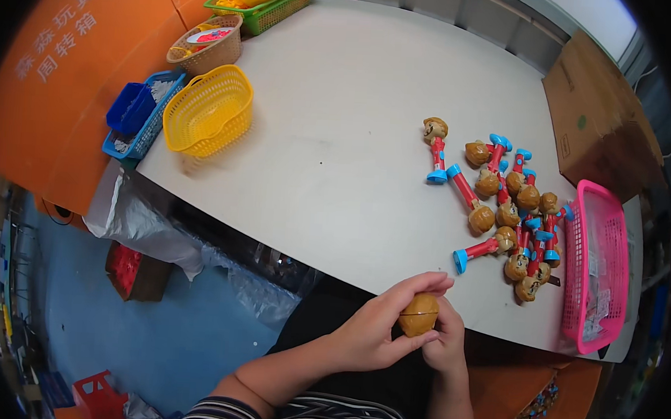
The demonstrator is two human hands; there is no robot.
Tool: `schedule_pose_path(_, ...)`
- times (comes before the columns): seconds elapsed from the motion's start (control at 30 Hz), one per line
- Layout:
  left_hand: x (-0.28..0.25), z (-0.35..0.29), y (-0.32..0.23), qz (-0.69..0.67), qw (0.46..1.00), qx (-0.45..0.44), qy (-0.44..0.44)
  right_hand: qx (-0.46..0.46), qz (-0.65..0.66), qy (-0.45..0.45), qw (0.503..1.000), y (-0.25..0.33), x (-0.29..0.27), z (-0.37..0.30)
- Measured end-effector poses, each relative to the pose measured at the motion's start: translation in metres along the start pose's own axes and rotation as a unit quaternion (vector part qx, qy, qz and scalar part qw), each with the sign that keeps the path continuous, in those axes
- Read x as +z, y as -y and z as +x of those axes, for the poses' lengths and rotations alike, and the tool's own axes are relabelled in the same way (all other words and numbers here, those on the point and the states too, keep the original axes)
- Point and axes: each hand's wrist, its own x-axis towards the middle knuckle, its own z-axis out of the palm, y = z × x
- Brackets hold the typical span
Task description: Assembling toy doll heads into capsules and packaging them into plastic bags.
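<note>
A brown, faceted toy head point(420, 314) with a dark seam across it sits between my two hands, in front of the table's near edge. My left hand point(370, 327) wraps round it from the left, with the thumb below and the fingers over the top. From the right, my right hand point(448, 341) closes on it, its fingertips meeting those of the left. Whatever is under the head is hidden by the hands. Beyond them lie several toy figures point(471, 193) with brown heads, red tube bodies and light-blue feet, loosely heaped on the right of the table.
A pink basket point(569, 285) holding clear plastic stands at the table's right edge, near a cardboard box point(599, 110). On the far left are a yellow basket point(173, 127), a blue basket point(161, 114), a tan basket point(220, 55) and a green basket point(286, 16). The pale tabletop point(332, 132) lies between.
</note>
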Motion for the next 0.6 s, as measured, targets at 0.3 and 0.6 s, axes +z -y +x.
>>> schedule_pose_path(0.3, -0.008, 0.0, -0.007, -0.086, 0.994, -0.022, 0.059, 0.018, 0.053, 0.028, 0.998, 0.005, -0.003, -0.009)
schedule_pose_path(0.6, -0.031, 0.001, -0.006, -0.045, 0.993, -0.076, 0.08, 0.053, 0.071, 0.093, 0.992, 0.01, -0.003, -0.011)
